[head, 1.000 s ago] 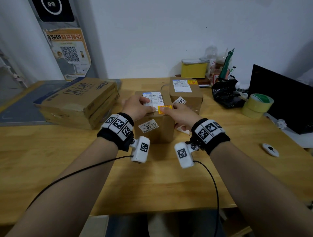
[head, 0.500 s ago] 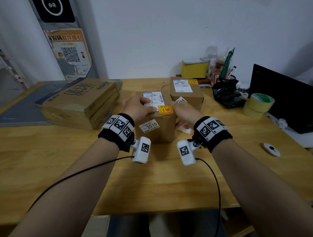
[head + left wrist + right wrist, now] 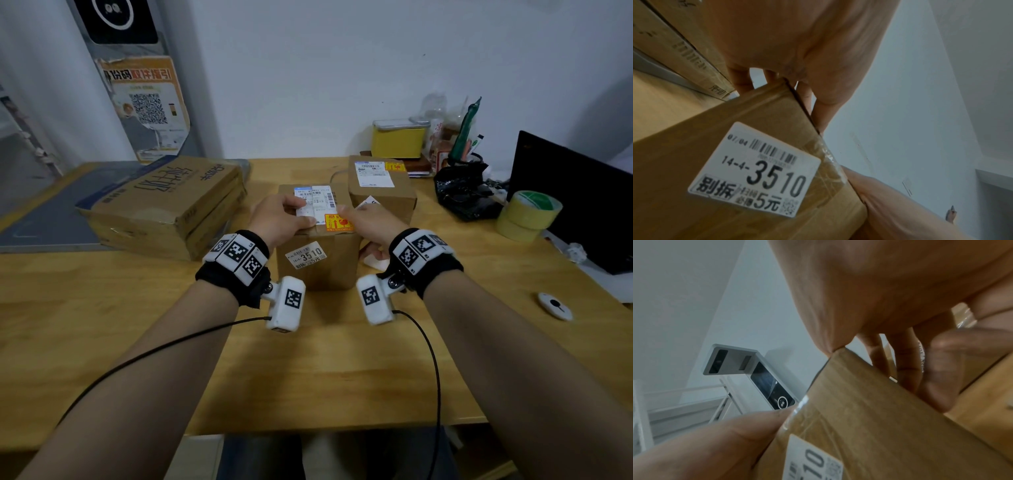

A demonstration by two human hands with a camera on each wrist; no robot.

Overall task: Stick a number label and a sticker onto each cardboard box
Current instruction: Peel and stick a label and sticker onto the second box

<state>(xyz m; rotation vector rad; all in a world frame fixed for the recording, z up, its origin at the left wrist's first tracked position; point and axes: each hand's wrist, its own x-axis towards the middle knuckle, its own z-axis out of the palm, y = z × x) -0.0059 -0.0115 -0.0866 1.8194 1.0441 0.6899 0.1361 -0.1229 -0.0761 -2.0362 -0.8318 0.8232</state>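
A small cardboard box stands at the middle of the wooden table. Its front face carries a white number label "3510". An orange sticker and a white shipping label lie on its top. My left hand grips the top left front corner, thumb on the shipping label. My right hand holds the top right edge beside the orange sticker, fingers down the right side. Behind on the right, a second box bears a shipping label and a yellow sticker.
Flat cartons are stacked at the left. A black bag, tape rolls, a yellow tin and a black screen crowd the right rear. A white remote lies at right; white paper beside the box.
My right hand has slid off the orange sticker to the box's right edge, leaving the sticker uncovered. The left hand has stayed on the box's top left.
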